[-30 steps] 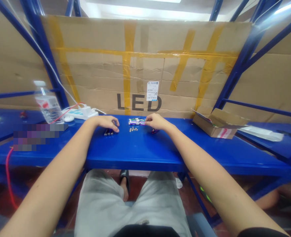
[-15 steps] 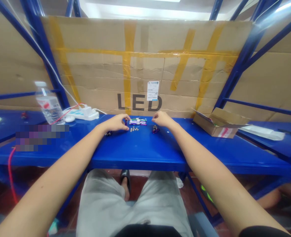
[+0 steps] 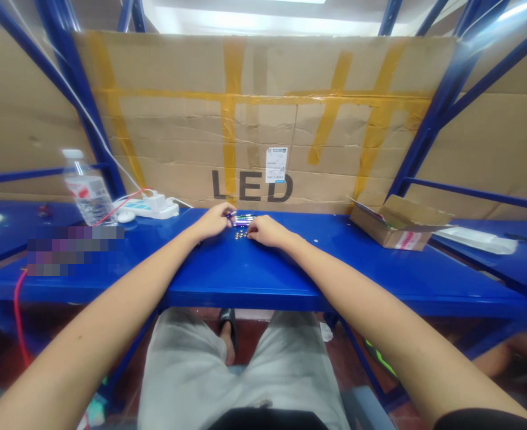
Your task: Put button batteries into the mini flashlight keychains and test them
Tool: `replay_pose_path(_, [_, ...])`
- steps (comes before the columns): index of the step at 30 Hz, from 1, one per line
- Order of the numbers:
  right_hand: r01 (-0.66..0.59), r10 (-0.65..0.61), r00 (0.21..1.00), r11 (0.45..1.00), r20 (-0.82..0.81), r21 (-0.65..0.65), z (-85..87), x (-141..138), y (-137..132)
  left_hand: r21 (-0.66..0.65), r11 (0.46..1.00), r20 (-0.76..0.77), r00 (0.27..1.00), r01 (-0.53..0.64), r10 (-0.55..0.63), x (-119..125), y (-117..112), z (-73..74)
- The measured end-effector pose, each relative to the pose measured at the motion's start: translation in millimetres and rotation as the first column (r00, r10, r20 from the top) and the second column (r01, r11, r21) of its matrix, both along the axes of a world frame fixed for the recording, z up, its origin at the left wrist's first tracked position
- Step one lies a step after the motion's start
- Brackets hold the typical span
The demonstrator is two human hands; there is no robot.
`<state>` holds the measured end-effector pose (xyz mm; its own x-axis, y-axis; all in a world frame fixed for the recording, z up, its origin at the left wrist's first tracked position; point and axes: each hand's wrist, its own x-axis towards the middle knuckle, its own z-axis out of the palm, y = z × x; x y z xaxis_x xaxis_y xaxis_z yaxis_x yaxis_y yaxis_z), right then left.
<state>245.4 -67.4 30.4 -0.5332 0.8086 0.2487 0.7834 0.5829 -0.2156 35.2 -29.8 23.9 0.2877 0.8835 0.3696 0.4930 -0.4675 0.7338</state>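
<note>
On the blue table, my left hand (image 3: 216, 221) is closed, its thumb and fingers around a small shiny purple piece (image 3: 230, 215). Just right of it lies a row of shiny metallic pen-like tubes (image 3: 244, 220), silver, purple and green. Several small gold-coloured ring-like parts (image 3: 240, 235) sit in front of the tubes. My right hand (image 3: 265, 230) reaches down at the right end of these parts, fingertips pressed together; whatever they pinch is hidden. It also covers part of the tubes.
A small open cardboard box (image 3: 397, 227) stands to the right. On the left are a water bottle (image 3: 86, 188) and a white power strip (image 3: 151, 206) with cables. A large cardboard sheet (image 3: 178, 137) rises behind the table (image 3: 245, 280), between blue metal posts.
My right hand has moved left and down to the small gold parts, covering the dark purple pieces on the right. My left hand has shifted slightly, keeping the purple piece.
</note>
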Motion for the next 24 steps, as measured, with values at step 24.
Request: replay_pose_path(24, [0.002,-0.030,0.976,0.992,-0.215,-0.130,11.2,19.1,-6.0,0.092,0.986,-0.213,0.970,0.141,-0.119,18.6,-23.5,-4.3])
